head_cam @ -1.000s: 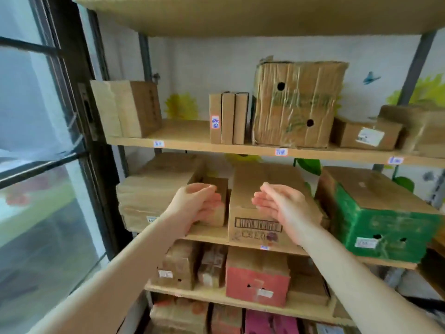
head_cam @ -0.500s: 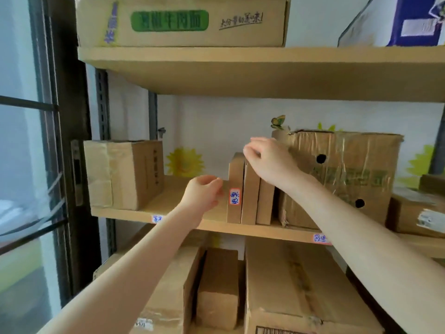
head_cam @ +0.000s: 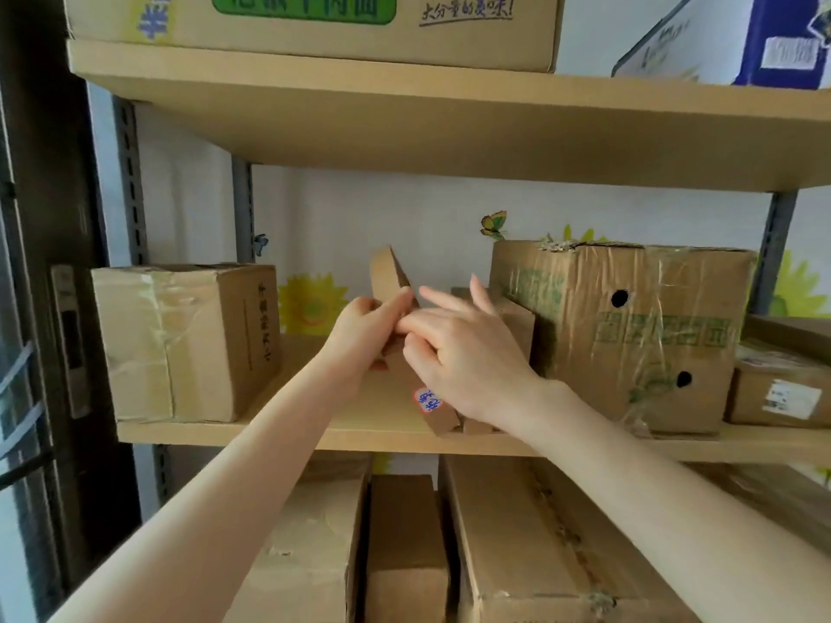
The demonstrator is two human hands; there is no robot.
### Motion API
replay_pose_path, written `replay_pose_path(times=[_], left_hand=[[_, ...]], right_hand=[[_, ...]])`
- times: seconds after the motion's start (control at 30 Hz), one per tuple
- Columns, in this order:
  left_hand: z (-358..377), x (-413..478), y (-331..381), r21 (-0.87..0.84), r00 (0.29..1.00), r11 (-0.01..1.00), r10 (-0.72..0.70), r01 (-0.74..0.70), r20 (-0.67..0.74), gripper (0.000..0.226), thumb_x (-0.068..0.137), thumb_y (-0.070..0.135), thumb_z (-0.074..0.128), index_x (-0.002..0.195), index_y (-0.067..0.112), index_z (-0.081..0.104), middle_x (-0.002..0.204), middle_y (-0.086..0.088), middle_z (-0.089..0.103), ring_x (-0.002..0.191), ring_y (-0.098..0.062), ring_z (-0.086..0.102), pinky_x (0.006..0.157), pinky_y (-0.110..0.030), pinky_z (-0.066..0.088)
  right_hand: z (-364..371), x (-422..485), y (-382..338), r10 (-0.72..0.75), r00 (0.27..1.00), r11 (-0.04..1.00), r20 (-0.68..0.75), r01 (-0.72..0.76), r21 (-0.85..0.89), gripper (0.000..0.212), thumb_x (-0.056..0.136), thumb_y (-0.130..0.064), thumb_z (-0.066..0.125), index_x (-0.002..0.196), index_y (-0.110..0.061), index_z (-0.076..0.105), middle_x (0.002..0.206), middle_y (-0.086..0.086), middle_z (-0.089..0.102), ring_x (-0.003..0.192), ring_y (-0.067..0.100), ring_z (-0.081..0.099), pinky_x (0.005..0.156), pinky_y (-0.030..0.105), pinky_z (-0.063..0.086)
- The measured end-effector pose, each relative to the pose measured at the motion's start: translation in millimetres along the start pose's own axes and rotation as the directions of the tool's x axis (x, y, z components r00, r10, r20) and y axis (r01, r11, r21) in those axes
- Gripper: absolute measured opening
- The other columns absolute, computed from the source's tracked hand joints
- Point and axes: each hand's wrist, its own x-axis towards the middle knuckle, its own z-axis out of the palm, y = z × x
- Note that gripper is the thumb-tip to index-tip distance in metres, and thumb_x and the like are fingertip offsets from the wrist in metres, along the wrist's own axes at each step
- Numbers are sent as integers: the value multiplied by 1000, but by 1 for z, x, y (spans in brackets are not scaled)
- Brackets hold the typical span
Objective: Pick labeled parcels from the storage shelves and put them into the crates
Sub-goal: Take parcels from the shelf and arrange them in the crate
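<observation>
A thin flat cardboard parcel [head_cam: 390, 277] with a red-edged blue-inked label [head_cam: 427, 400] leans to the left on the middle shelf [head_cam: 314, 436], tipped away from two more thin parcels [head_cam: 517, 317] that stand beside it. My left hand [head_cam: 364, 330] grips the leaning parcel near its upper part, fingers curled round its edge. My right hand [head_cam: 463, 348] lies against the parcel's right side with its fingers stretched out and spread. No crate is in view.
A taped brown box [head_cam: 184, 339] stands at the shelf's left end. A large worn carton with holes [head_cam: 629, 330] stands to the right, a small labelled box [head_cam: 782, 393] beyond it. More cartons fill the shelf above [head_cam: 314, 20] and the one below [head_cam: 517, 546].
The view has come closer to the middle shelf. The labelled parcel, upright half a second ago, now leans left. My left hand has taken hold of it and my right hand has dropped to its side.
</observation>
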Motion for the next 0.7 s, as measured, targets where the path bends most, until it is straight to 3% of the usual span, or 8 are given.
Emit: replay_pose_path(times=[0.1,0.17,0.23,0.3,0.4,0.5,0.63,0.7], left_hand=[[-27,-5,-14,-122,998,991,-57,56,-6,20,86,19,59,75,9,46,57,-5,38,45,-15,37,38,-19,29],[-43,-15,-23,-181,995,982,-66,52,-73,11,83,13,60,82,6,52,63,-6,47,53,-18,46,47,-22,39],[-60,-25,-27,-283,989,958,-79,40,-127,9,85,15,59,88,7,60,72,-6,59,63,-19,56,60,-30,47],[-78,-34,-28,-368,984,929,-103,42,-148,6,87,17,57,88,13,61,80,-6,63,71,-20,59,63,-31,50],[-96,-44,-27,-406,980,914,-92,13,-177,5,89,18,54,85,19,58,84,-4,63,74,-19,60,66,-34,51],[-101,-54,-25,-356,983,929,31,-95,-183,10,90,22,56,100,21,57,90,-1,67,77,-15,66,72,-34,55],[-97,-67,-22,-328,954,909,293,-259,59,21,95,37,46,113,37,57,112,9,66,107,-5,61,92,-27,49],[-96,-69,-24,-253,917,907,378,-337,132,25,97,28,42,117,41,49,117,17,60,109,5,55,96,-18,45]], right_hand=[[13,-12,-29,-47,999,986,20,43,162,35,98,-18,32,118,-16,60,132,-3,57,132,8,39,112,24,-9],[21,-15,-37,34,999,948,14,-37,315,31,99,-17,36,120,-15,59,131,-2,56,123,6,46,111,16,7],[24,-12,-38,201,975,882,-95,-138,451,27,97,-16,42,117,-13,60,121,-3,61,111,0,50,100,8,29],[27,-6,-36,368,921,797,-127,-242,554,27,95,-15,46,120,-13,58,118,-5,59,110,0,50,96,11,37],[33,1,-39,475,880,715,14,-395,576,37,95,-25,48,131,-18,48,134,-6,51,124,10,47,98,20,35],[37,7,-57,439,889,683,133,-426,593,49,92,-44,47,136,-23,44,140,-8,47,129,9,42,103,25,33],[31,19,-78,431,839,374,331,-500,781,55,77,-71,46,116,-33,55,116,-18,59,110,3,52,92,24,39],[27,23,-78,395,847,254,355,-472,844,74,64,-79,51,115,-27,59,114,-6,65,105,12,60,91,33,46]])
